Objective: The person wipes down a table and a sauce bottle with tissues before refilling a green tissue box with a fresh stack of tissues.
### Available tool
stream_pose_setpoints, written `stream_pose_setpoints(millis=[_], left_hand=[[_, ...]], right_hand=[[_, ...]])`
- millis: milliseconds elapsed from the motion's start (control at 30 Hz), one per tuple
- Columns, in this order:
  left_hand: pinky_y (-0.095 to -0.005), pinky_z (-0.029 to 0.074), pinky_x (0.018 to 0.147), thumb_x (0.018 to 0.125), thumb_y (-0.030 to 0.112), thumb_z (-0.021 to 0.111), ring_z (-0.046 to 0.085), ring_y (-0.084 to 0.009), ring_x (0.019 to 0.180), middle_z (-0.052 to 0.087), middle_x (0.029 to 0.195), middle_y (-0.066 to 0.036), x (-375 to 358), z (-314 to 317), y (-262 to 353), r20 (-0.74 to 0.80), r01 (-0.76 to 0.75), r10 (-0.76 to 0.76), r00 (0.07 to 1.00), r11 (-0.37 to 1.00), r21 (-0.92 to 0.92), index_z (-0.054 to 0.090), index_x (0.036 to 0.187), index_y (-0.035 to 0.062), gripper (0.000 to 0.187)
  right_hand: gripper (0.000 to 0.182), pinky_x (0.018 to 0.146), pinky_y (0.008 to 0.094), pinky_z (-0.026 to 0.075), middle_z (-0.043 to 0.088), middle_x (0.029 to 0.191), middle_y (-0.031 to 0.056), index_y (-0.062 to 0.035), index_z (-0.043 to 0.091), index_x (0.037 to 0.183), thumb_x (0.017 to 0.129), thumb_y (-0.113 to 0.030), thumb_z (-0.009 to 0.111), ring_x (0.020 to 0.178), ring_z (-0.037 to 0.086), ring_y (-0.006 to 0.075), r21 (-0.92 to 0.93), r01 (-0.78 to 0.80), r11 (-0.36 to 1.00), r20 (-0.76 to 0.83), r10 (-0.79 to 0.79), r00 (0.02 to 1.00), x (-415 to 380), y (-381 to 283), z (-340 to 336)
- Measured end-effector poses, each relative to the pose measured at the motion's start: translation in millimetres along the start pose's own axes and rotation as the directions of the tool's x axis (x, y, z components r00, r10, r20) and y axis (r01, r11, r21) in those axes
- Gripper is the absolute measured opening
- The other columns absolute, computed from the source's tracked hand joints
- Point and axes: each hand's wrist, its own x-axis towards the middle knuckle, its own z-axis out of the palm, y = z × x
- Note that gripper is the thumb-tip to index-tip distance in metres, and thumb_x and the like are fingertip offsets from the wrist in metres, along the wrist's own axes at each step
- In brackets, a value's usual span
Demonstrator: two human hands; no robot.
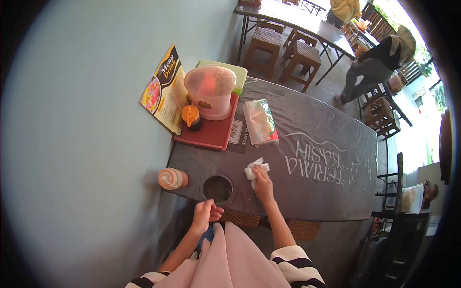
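My right hand [262,184] presses a crumpled white tissue [251,172] onto the dark table [307,201], its fingers closed over the tissue. At the table's near edge, my left hand [206,214] pinches the rim of a dark round container [217,189], whose inside looks dim. To the left of that container stands a squeeze bottle [173,178] with orange-pink contents and a pale cap. Beyond my right hand lies a plastic pack of tissues [260,122].
A red tray [204,138] against the wall carries a pink lidded tub [210,93] and an orange-capped sauce bottle [191,117]. A menu card [166,91] leans behind it. Woven stools [301,60] and another table [297,21] stand farther off. A person in dark clothes [374,67] is there too.
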Motion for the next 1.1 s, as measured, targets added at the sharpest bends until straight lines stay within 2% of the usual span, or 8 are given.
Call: stream_pose_setpoints(millis=[167,267,367,433,533,767,967,1100], left_hand=[[-0.0232,0.05,0.048,0.091,0.029,0.05,0.061,-0.0129,0.054,0.066,0.074,-0.016,-34,-25,-9,0.098,0.11,-0.134,0.986,0.969,0.22,0.051,0.074,0.0049,0.029],[-0.0233,0.051,0.05,0.092,0.028,0.05,0.062,-0.0139,0.055,0.066,0.075,-0.017,-42,-40,-14,0.117,0.136,-0.178,0.977,0.944,0.301,0.052,0.075,0.003,0.03],[-0.0239,0.052,0.052,0.092,0.027,0.05,0.062,-0.015,0.057,0.066,0.075,-0.017,-44,-47,-22,0.122,0.195,-0.252,0.96,0.914,0.355,0.052,0.076,0.0023,0.03],[-0.0244,0.053,0.054,0.091,0.026,0.05,0.063,-0.0155,0.057,0.067,0.076,-0.017,-44,-54,-29,0.107,0.232,-0.293,0.95,0.894,0.382,0.052,0.076,0.002,0.029],[-0.0245,0.054,0.054,0.091,0.024,0.048,0.065,-0.0175,0.06,0.067,0.079,-0.018,-36,-67,-44,0.116,0.261,-0.333,0.936,0.875,0.407,0.054,0.076,-0.0003,0.029],[-0.0258,0.055,0.055,0.091,0.023,0.047,0.066,-0.0187,0.061,0.067,0.081,-0.019,-11,-82,-75,0.074,0.315,-0.406,0.911,0.799,0.512,0.056,0.084,-0.0044,0.029],[-0.0269,0.056,0.054,0.088,0.019,0.047,0.066,-0.0191,0.06,0.067,0.079,-0.019,14,-75,-99,0.094,0.274,-0.398,0.913,0.766,0.582,0.057,0.084,-0.0079,0.029],[-0.0257,0.056,0.053,0.089,0.022,0.046,0.066,-0.0189,0.059,0.068,0.08,-0.018,38,-70,-122,0.158,0.258,-0.407,0.9,0.788,0.558,0.057,0.081,-0.0055,0.03]], right_hand=[[0.037,0.098,0.0388,0.042,0.059,0.117,0.0154,-0.0044,0.059,0.111,0.076,0.005,0.051,0.117,0.051,0.0309,0.215,0.027,0.976,0.253,-0.083,0.964,-19,-3,-24],[0.039,0.079,0.0375,0.049,0.064,0.098,0.0198,-0.0046,0.059,0.115,0.077,0.004,0.055,0.094,0.063,0.0343,0.262,-0.075,0.962,0.123,0.044,0.991,9,20,-43],[0.036,0.077,0.0405,0.049,0.063,0.1,0.0227,-0.0016,0.057,0.115,0.081,0.004,0.047,0.092,0.062,0.038,0.07,-0.057,0.996,-0.17,0.068,0.983,53,49,-50],[0.036,0.086,0.0407,0.046,0.061,0.107,0.023,0.0007,0.056,0.113,0.079,0.005,0.045,0.102,0.058,0.0369,0.009,-0.231,0.973,-0.123,0.231,0.965,70,55,-45],[0.038,0.103,0.0386,0.035,0.055,0.122,0.021,0.0025,0.057,0.112,0.075,0.006,0.046,0.122,0.045,0.0337,-0.105,-0.147,0.984,-0.146,0.131,0.981,67,60,-2],[0.041,0.1,0.0371,0.041,0.054,0.123,0.0125,-0.0026,0.058,0.111,0.072,0.006,0.052,0.122,0.047,0.0291,-0.072,0.165,0.984,0.094,-0.158,0.983,4,-10,29],[0.044,0.097,0.0359,0.043,0.056,0.124,0.0109,-0.0056,0.059,0.115,0.072,0.004,0.054,0.119,0.05,0.0272,0.173,0.374,0.911,0.425,-0.412,0.806,-25,-4,1],[0.041,0.092,0.0345,0.045,0.06,0.117,0.0182,-0.0013,0.056,0.12,0.082,0.009,0.045,0.11,0.057,0.0316,0.253,-0.043,0.966,-0.002,0.045,0.999,-3,-3,-54]])
